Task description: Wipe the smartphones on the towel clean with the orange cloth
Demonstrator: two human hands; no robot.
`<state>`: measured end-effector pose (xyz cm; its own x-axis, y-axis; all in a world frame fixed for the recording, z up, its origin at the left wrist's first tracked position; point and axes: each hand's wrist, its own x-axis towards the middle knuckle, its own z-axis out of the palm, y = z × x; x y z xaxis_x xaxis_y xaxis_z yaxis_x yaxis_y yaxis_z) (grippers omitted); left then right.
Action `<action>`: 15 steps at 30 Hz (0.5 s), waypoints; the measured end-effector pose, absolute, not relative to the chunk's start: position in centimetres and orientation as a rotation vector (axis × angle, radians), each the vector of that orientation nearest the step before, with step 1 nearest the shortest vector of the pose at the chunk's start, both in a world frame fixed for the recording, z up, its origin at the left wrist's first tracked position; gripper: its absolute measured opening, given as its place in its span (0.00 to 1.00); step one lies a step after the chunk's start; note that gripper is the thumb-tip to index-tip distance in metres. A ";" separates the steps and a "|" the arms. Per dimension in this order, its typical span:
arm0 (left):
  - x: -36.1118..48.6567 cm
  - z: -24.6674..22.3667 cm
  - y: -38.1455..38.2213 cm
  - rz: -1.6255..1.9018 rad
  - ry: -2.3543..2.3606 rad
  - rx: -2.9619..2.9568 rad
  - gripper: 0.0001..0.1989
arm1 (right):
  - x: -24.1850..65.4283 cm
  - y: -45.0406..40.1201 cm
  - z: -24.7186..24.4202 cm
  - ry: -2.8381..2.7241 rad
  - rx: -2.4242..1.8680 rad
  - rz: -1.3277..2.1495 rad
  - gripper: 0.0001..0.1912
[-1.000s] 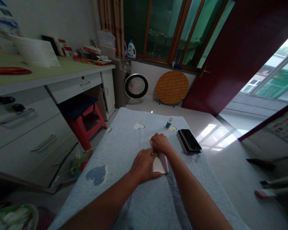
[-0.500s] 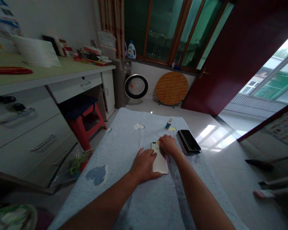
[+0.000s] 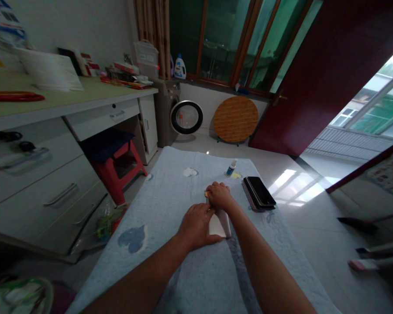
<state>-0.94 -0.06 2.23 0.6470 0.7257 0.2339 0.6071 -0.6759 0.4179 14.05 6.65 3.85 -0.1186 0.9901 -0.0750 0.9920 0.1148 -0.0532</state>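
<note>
A white phone [image 3: 218,226] lies on the pale blue cloth [image 3: 170,187], its upper part hidden by my hands. My left hand [image 3: 196,224] holds the phone along its left side, thumb near the bottom edge. Over the phone's top end, my right hand [image 3: 218,196] has its fingers closed on a small orange-yellow item [image 3: 207,193], mostly covered. A small spray bottle [image 3: 231,168] stands beyond my hands. Dark phones [image 3: 259,192] are stacked to the right of my right hand.
At the left is a desk [image 3: 94,97] with drawers, and a red stool [image 3: 119,174] under it. A washing machine [image 3: 165,111] with its round door open and a round wooden board [image 3: 236,120] are at the back, beside a dark red door [image 3: 301,78].
My right hand has moved left across the top end of the phone with the orange-yellow item. My left hand has stayed on the phone.
</note>
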 end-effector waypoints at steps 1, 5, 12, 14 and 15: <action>-0.9 2.1 -0.1 0.556 1.079 2.566 0.34 | 14.3 6.6 3.9 2.314 2.082 -0.132 0.17; -0.8 1.9 -0.3 0.552 1.123 2.577 0.36 | 15.9 6.1 4.1 2.224 2.136 -0.111 0.18; -0.8 1.6 -0.1 0.536 1.123 2.594 0.38 | 17.9 4.7 3.8 2.076 2.350 -0.085 0.17; -0.7 1.6 -0.1 0.531 1.115 2.603 0.39 | 17.8 4.4 3.7 2.035 2.400 -0.098 0.16; -0.7 1.6 0.0 0.529 1.113 2.609 0.39 | 17.8 4.1 3.7 2.017 2.421 -0.106 0.16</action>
<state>-0.74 -0.03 1.55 0.6410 0.7327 0.2286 0.6399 -0.6746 0.3680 17.76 4.12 3.65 0.1793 0.9828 -0.0444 0.9820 -0.1815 -0.0517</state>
